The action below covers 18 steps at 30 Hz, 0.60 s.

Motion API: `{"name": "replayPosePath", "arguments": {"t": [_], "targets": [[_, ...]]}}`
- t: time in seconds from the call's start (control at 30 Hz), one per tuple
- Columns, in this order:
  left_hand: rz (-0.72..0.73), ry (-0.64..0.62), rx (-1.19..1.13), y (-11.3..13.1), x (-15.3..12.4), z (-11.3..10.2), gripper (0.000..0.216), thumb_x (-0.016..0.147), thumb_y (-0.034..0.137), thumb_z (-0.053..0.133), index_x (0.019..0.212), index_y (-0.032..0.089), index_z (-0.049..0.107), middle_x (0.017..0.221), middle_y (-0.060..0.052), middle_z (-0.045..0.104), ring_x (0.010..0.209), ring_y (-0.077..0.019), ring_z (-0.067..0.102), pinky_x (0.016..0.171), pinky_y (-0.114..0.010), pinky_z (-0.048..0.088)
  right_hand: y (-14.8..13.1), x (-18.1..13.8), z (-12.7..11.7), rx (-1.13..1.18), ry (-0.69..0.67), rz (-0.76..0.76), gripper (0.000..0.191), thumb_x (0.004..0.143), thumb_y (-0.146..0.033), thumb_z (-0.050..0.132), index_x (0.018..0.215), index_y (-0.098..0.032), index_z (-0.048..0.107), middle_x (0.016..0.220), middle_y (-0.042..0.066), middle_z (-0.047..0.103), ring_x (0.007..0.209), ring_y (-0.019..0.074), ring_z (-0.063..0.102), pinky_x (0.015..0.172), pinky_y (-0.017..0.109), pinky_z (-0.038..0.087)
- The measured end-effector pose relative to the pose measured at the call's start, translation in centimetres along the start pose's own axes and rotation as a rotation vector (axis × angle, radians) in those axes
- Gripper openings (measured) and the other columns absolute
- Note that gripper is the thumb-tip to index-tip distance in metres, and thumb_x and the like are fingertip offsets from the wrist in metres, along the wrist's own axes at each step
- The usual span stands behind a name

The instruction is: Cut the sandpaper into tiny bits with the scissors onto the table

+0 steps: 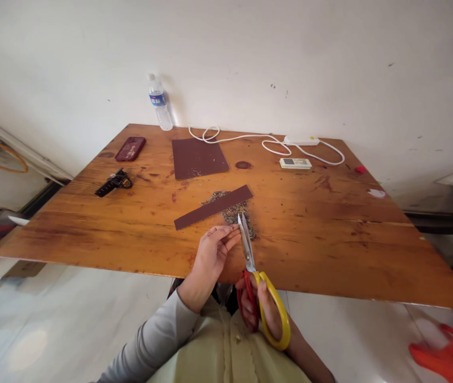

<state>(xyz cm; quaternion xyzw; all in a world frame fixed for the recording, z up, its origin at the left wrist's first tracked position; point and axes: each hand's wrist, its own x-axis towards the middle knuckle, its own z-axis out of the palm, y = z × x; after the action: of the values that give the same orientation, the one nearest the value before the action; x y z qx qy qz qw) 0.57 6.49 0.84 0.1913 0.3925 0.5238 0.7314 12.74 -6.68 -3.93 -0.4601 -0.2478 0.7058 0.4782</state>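
My right hand (266, 303) grips scissors (246, 246) by their red and yellow handles, the blades pointing away from me and slightly apart. Beside the blade tips, the fingers of my left hand (214, 247) are pinched together; whatever small piece they hold is too small to name. Just beyond both hands lies a heap of small greyish-brown clippings (232, 211). A dark brown strip (210, 208) rests slantwise across this heap. Farther back, a dark brown sheet (199, 158) lies flat with some crumbs on it.
On the wooden table (322, 250) are a water bottle (159, 103), a dark red case (131, 149), a black clamp-like holder (114, 182), a white remote (295, 163) and a white power strip (301, 140) with its cable. A wall stands behind; an orange-red bag (450, 351) is at lower right.
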Motion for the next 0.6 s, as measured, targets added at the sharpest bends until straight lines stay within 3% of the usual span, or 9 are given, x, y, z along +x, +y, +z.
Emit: {"name": "replayPosePath", "arguments": {"t": [0.2, 0.43, 0.6], "targets": [[0.017, 0.026, -0.064, 0.1, -0.3, 0.3, 0.025, 0.057, 0.024, 0.097, 0.064, 0.018, 0.074, 0.079, -0.004, 0.078, 0.081, -0.0177, 0.076, 0.090, -0.034, 0.065, 1.0, -0.3, -1.0, -0.008, -0.054, -0.099, 0.079, 0.087, -0.100, 0.053, 0.096, -0.023, 0.064, 0.061, -0.008, 0.047, 0.044, 0.0093, 0.036, 0.042, 0.023, 0.039], [0.013, -0.004, -0.033, 0.2, -0.6, 0.2, 0.026, 0.060, 0.022, 0.096, 0.060, 0.020, 0.071, 0.072, -0.001, 0.073, 0.075, -0.0164, 0.073, 0.087, -0.032, 0.066, 0.2, 0.0, -0.4, -0.037, -0.034, -0.004, 0.084, 0.073, -0.106, 0.062, 0.093, -0.024, 0.059, 0.054, -0.015, 0.038, 0.036, 0.0041, 0.021, 0.032, 0.016, 0.026], [-0.006, 0.022, -0.063, 0.3, -0.8, 0.4, 0.025, 0.059, 0.022, 0.096, 0.062, 0.018, 0.072, 0.077, -0.004, 0.077, 0.076, -0.0175, 0.075, 0.085, -0.033, 0.066, 0.5, -0.2, -0.5, -0.020, 0.014, 0.005, 0.081, 0.075, -0.104, 0.062, 0.091, -0.025, 0.057, 0.053, -0.016, 0.036, 0.036, 0.0035, 0.016, 0.031, 0.015, 0.022]]}}
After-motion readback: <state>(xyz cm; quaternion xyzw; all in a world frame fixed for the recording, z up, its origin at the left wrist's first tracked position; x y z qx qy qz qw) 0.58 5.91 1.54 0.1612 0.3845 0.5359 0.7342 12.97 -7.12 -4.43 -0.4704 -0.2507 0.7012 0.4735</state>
